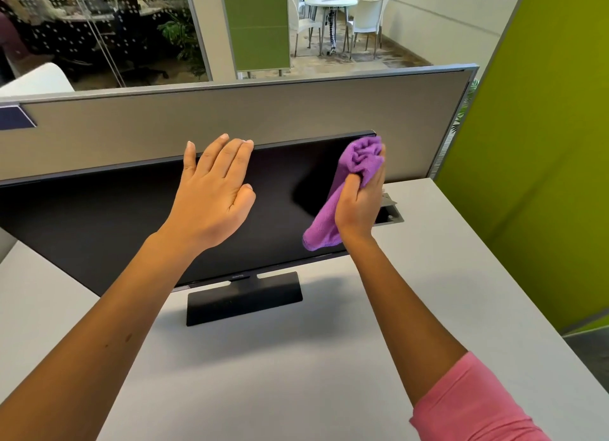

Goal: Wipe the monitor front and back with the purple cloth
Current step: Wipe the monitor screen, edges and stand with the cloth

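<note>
Monitor [115, 210] position: upright on its stand [244, 300] on the grey tabletop [296, 358], screen toward the person, with a partition [230, 121] just behind it.

Left hand [214, 196]: spread flat, fingers straight, fingertips at the top edge of the screen. It appears to steady the panel.

Right hand [357, 203]: curled round the purple cloth [349, 183]. The bunched end of the cloth sits at the upper right corner of the screen; a loose tail hangs below the hand in front of the glass.

Step in hand, as judged: front-face wiping, at the upper right corner. The back is not in view, so its condition cannot be told.

Next move, as judged: sweep the cloth across the remaining screen area with even pressure while the left hand braces the top edge. The back then calls for reaching over or round the panel, where the partition leaves little room.
</note>
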Demonstrator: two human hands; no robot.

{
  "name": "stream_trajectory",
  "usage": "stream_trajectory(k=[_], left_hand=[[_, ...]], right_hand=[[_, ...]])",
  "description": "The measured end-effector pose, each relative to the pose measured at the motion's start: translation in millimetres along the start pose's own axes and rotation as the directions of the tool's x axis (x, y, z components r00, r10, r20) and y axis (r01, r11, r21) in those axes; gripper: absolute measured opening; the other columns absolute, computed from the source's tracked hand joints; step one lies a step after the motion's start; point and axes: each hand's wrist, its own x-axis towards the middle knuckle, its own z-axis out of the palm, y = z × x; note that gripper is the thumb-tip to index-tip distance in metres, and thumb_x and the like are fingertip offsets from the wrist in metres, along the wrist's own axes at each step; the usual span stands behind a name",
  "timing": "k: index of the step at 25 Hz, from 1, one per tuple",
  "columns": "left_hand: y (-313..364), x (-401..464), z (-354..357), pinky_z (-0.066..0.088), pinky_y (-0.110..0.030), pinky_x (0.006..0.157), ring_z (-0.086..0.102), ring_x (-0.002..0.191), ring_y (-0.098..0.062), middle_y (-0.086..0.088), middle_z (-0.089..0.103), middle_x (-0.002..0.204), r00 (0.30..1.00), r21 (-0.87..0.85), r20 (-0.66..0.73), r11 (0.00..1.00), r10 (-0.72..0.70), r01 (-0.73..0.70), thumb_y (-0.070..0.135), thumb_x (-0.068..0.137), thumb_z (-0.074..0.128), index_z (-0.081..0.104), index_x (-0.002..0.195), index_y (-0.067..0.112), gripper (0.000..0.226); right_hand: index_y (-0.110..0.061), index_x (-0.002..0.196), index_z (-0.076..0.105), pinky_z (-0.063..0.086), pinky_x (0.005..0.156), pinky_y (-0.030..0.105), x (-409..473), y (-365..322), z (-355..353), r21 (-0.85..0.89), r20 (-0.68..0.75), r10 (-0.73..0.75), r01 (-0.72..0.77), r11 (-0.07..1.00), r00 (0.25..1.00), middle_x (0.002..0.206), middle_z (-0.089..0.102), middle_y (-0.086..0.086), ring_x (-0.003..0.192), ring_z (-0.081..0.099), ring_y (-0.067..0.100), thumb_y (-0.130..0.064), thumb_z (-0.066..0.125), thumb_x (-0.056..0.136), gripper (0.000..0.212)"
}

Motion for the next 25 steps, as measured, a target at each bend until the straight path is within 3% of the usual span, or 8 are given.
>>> stream_trajectory(k=[2,7,10,15,19,22,23,25], left_hand=[[-0.9,-0.6,-0.3,-0.006,-0.048,0.116,0.011,0.146,-0.018,0.000,0.028,0.153,1.000,0.001,-0.002,1.000,0.006,-0.006,0.029,0.089,0.024,0.024,0.149,0.014,0.062],[0.9,-1.0,0.0,-0.007,-0.047,0.116,0.012,0.145,-0.018,0.000,0.028,0.153,1.000,-0.008,-0.009,1.000,0.007,-0.007,0.030,0.089,0.023,0.025,0.149,0.014,0.062],[-0.6,-1.3,-0.9,-0.007,-0.047,0.116,0.012,0.146,-0.017,0.000,0.028,0.153,1.000,-0.008,-0.009,1.000,0.005,-0.005,0.030,0.089,0.022,0.024,0.149,0.014,0.063],[0.7,-0.8,-0.9,-0.007,-0.047,0.116,0.012,0.145,-0.017,0.001,0.028,0.153,1.000,-0.006,-0.014,1.000,-0.003,0.003,0.030,0.089,0.022,0.024,0.149,0.015,0.062],[-1.0,-2.1,0.6,-0.007,-0.047,0.116,0.010,0.146,-0.018,0.000,0.025,0.155,1.000,0.016,-0.011,1.000,0.004,-0.004,0.030,0.089,0.021,0.022,0.150,0.015,0.063],[-0.1,-2.7,3.5,-0.009,-0.047,0.117,0.002,0.148,-0.018,0.001,0.015,0.159,1.000,0.071,-0.009,0.997,0.003,-0.003,0.030,0.090,0.021,0.016,0.152,0.015,0.064],[0.2,-2.8,4.5,-0.009,-0.047,0.117,-0.001,0.148,-0.018,0.001,0.012,0.160,1.000,0.087,-0.006,0.996,-0.001,0.001,0.030,0.090,0.020,0.014,0.152,0.015,0.064],[0.5,-2.2,5.5,-0.010,-0.047,0.117,-0.004,0.148,-0.017,0.002,0.008,0.160,1.000,0.105,0.000,0.994,-0.002,0.002,0.031,0.090,0.019,0.012,0.152,0.016,0.064]], right_hand=[[-0.013,0.140,0.036,0.049,0.091,0.023,-14.9,22.8,-7.7,-0.024,0.074,0.062,-0.061,0.998,0.995,0.133,0.051,0.007,0.109,0.056,0.015,-0.036,0.033,0.090,0.055],[-0.015,0.134,0.041,0.052,0.082,0.025,-50.0,59.2,-18.2,-0.075,0.181,0.256,-0.246,0.966,0.950,0.119,0.058,0.005,0.101,0.059,0.019,-0.038,0.033,0.088,0.052],[-0.017,0.125,0.046,0.051,0.082,0.021,-36.8,37.1,-15.0,0.021,0.147,0.225,-0.230,0.973,0.963,0.111,0.056,0.000,0.097,0.058,0.014,-0.036,0.033,0.088,0.044],[-0.023,0.112,0.049,0.051,0.080,0.022,15.7,-22.0,-13.2,0.229,0.061,0.058,-0.071,0.971,0.996,0.104,0.057,0.003,0.089,0.058,0.008,-0.030,0.035,0.088,0.028],[-0.018,0.137,0.037,0.048,0.091,0.018,17.8,-22.6,-15.1,0.173,0.095,-0.024,0.008,0.985,0.995,0.132,0.050,0.002,0.108,0.055,0.005,-0.029,0.035,0.093,0.046],[-0.024,0.146,0.025,0.047,0.099,0.023,-7.7,5.8,-17.9,0.081,0.193,0.024,-0.040,0.996,0.981,0.140,0.045,-0.014,0.113,0.053,-0.002,-0.027,0.040,0.098,0.050],[-0.026,0.146,0.024,0.046,0.101,0.029,-16.1,15.7,-18.7,0.025,0.220,0.056,-0.063,0.998,0.974,0.140,0.045,-0.015,0.117,0.053,0.001,-0.027,0.044,0.099,0.051],[-0.020,0.150,0.007,0.037,0.110,0.041,-31.7,32.1,-19.5,-0.213,0.292,0.059,0.005,0.977,0.954,0.155,0.026,0.001,0.137,0.036,0.021,-0.032,0.049,0.096,0.069]])
